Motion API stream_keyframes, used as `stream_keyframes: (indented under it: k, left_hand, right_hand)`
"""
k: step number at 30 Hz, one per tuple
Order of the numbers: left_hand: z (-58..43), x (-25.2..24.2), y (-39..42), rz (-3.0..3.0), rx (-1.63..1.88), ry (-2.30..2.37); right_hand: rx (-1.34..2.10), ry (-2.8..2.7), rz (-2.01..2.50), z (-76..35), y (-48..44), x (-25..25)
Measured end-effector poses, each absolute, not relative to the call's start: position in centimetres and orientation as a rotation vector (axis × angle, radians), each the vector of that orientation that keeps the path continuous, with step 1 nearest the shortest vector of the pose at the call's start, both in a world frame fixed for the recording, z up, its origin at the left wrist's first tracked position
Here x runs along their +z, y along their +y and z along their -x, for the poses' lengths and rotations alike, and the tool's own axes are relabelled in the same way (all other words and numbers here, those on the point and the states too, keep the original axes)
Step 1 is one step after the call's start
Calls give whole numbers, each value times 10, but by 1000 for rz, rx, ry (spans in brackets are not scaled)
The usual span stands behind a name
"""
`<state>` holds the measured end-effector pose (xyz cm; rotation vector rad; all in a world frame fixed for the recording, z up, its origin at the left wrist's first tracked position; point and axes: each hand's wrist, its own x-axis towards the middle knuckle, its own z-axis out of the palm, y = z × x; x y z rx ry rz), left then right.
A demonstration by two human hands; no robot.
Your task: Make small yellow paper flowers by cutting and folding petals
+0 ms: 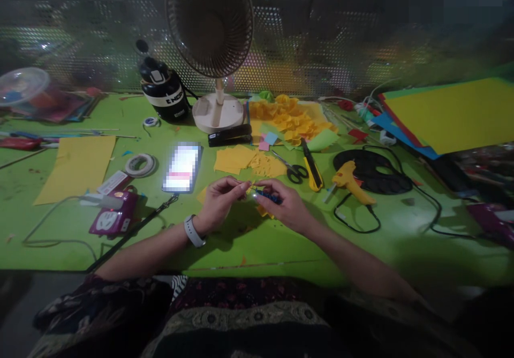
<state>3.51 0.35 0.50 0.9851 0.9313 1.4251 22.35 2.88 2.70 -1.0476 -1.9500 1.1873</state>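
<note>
Over the near middle of the green table, my left hand (223, 202) is closed in a pinch on a thin yellow piece (251, 188), which looks like paper. My right hand (287, 206) is closed around a small dark blue tool (270, 195); its tip meets the yellow piece, and its exact kind is unclear. Orange-yellow paper scraps (263, 212) lie under the hands. Just beyond them are black scissors (296, 173), a yellow box cutter (311, 168) and cut yellow paper (235, 157).
A phone (181, 166), a tape roll (140, 165) and a purple power socket (113, 213) lie left. At right are a yellow glue gun (352, 182) with its cord and a black palette (395, 179). A fan (219, 113), bottle (166, 94) and stapler (229, 135) stand behind.
</note>
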Motion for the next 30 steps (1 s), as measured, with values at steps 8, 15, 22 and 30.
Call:
stream_keyframes:
  k: [8,15,22,30]
  left_hand:
    - [-36,7,3,-1063,1446,989]
    - [-35,7,3,-1099,1409,1000]
    - [-34,8,4,-1054,1390,975]
    - [-34,10,4,-1044,1432,956]
  right_hand:
    - [1002,-2010,976,-223,29,26]
    - [978,-2052,895,-226,33,28]
    - [1196,-2013,970,-225,32,28]
    - [914,-2072,895,-224,30,22]
